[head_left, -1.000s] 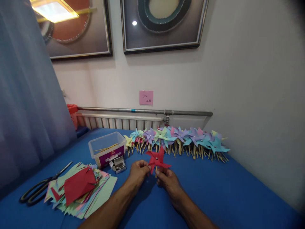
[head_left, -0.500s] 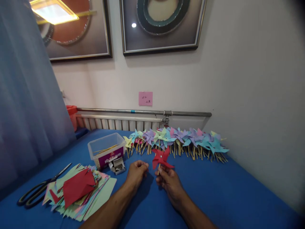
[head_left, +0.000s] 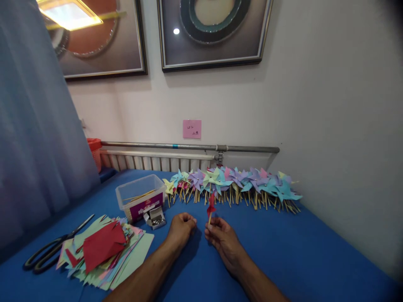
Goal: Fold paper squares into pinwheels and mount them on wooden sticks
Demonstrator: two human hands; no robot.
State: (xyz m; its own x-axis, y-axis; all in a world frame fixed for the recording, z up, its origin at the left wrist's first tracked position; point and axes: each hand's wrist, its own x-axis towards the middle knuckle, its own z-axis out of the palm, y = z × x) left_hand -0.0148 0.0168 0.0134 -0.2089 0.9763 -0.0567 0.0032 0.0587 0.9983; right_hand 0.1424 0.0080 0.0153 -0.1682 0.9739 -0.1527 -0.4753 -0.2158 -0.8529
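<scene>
Well, the red pinwheel (head_left: pixel 211 203) stands up just above the blue table (head_left: pixel 283 251), in front of the long row of finished pinwheels (head_left: pixel 239 184). The right hand (head_left: pixel 222 239) pinches its thin stick (head_left: pixel 209 219) between finger and thumb. The left hand (head_left: pixel 180 228) is curled shut beside it, holding nothing I can see. The pinwheel looks very light — but its paper blades would bend or crush easily, so the stick is the safe place to hold.

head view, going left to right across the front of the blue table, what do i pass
scissors → stack of cut coloured paper → left hand → right hand, pinching the stick of the red pinwheel
</scene>
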